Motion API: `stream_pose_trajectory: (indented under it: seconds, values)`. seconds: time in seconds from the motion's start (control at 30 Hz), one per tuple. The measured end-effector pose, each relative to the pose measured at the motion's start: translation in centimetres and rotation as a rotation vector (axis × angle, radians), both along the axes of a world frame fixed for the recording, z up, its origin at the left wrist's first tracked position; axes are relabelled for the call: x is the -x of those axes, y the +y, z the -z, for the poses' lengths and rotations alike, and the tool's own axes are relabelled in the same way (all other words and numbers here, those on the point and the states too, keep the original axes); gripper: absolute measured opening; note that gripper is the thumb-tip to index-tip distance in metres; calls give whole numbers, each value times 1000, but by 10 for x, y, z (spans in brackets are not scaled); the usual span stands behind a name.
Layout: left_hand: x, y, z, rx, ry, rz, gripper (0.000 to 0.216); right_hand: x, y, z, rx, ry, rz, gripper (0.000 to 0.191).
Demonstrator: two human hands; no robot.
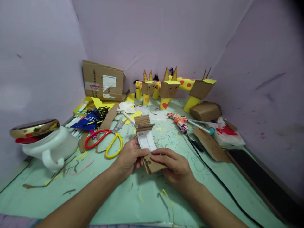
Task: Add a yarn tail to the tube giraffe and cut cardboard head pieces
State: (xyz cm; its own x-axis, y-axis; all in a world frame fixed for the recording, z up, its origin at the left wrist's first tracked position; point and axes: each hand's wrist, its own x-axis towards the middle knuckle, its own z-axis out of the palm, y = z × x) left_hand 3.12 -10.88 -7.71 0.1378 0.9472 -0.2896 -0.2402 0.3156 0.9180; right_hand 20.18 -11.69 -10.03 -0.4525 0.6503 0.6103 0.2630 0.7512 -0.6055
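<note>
Between my hands is a creased strip of cardboard (155, 163) with a white label on its upper part and dark print lower down. My left hand (129, 155) grips its left edge, thumb on top near the label. My right hand (177, 166) holds the right side, fingers on the lower panel and the rest underneath. Just left of my left hand lie scissors (115, 134) with one red and one yellow handle, blades apart. Beyond the strip are yellow paper scraps (134, 117). A flower-patterned glue gun (178, 120) lies to the right, with its black cord trailing toward me.
Cardboard animals (169, 90) with yellow, red-spotted bodies stand along the back wall. A cardboard box (103, 80) leans at back left. A white mug (51, 147) with a gold lid stands left. On the right lie a cardboard piece (211, 145) and a dark flat object (258, 180).
</note>
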Motion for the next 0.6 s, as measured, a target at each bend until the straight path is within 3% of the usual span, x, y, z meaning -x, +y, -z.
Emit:
stream_pose_trajectory:
  seconds: [0.33, 0.6]
  values:
    - [-2, -1, -4, -16, 43, 4, 36, 0, -1, -2, 2, 11, 26, 43]
    - [-3, -3, 6, -20, 77, 63, 22, 2, 1, -4, 158, 44, 23, 14]
